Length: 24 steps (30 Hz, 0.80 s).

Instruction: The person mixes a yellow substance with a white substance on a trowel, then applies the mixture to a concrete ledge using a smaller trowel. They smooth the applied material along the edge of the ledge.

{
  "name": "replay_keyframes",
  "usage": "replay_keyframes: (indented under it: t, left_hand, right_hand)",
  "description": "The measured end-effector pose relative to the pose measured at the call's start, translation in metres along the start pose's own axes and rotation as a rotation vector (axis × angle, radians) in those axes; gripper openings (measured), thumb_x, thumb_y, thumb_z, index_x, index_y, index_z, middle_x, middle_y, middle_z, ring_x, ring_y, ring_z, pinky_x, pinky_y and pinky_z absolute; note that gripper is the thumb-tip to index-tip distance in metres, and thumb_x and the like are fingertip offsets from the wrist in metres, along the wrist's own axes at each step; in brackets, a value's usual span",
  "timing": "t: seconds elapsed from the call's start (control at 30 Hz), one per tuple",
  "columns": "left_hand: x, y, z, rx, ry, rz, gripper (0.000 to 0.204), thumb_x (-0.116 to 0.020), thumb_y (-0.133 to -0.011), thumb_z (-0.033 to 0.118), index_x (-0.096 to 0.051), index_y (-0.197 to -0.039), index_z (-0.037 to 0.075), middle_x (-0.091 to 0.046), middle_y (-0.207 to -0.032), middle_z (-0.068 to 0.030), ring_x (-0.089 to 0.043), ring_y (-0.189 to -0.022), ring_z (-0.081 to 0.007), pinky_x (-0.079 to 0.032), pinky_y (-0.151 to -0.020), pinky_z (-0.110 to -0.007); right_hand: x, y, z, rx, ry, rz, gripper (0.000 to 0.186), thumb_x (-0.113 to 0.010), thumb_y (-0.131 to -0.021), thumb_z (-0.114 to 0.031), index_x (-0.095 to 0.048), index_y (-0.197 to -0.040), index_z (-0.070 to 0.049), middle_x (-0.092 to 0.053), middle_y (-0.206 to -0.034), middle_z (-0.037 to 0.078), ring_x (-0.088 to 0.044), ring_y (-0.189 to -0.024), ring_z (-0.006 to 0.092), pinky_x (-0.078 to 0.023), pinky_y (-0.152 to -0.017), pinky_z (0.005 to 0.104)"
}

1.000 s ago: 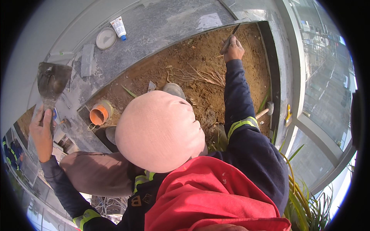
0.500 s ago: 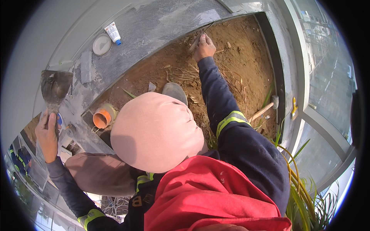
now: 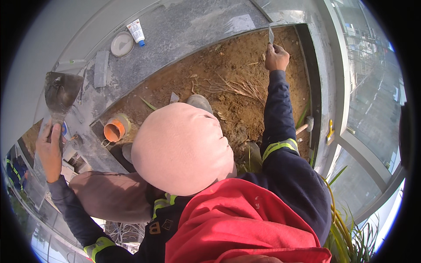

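Reaching across the brown soil bed [image 3: 228, 83], the right hand [image 3: 276, 58] holds a slim grey pointing tool [image 3: 271, 34] at the curved grey stone edging [image 3: 197, 30]; its grip is closed on the handle. Left hand [image 3: 49, 149] clasps a broad mortar-caked metal trowel [image 3: 62, 92]; the joint work seems underway, and next calls for a steady stroke along the seam.

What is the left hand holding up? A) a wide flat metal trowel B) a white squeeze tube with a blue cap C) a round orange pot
A: the left hand grips the handle of the wide flat metal trowel, while the round orange pot and the white squeeze tube with a blue cap lie apart from it on the grey stone ledge.
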<state>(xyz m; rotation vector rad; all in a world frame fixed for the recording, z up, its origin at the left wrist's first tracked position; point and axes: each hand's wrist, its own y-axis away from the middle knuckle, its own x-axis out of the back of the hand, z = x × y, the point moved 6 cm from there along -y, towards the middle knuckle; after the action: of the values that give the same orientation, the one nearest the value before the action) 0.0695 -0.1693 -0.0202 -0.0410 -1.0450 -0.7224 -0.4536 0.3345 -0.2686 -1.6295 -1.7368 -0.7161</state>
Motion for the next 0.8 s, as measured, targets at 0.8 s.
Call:
replay_keyframes:
  t: [0.8]
  left_hand:
    - [-0.004,-0.001,0.009,-0.033,-0.008,-0.031,0.045,-0.062,-0.101,0.023,-0.061,-0.132,-0.009,-0.061,-0.086,-0.0028,-0.051,-0.069,-0.0090,-0.043,-0.066,-0.025]
  right_hand:
    - [-0.034,0.106,-0.133,0.304,-0.027,-0.417,0.030,-0.076,-0.084,-0.027,-0.076,-0.094,0.002,-0.072,-0.084,0.022,-0.072,-0.076,0.0366,-0.056,-0.073,0.0424]
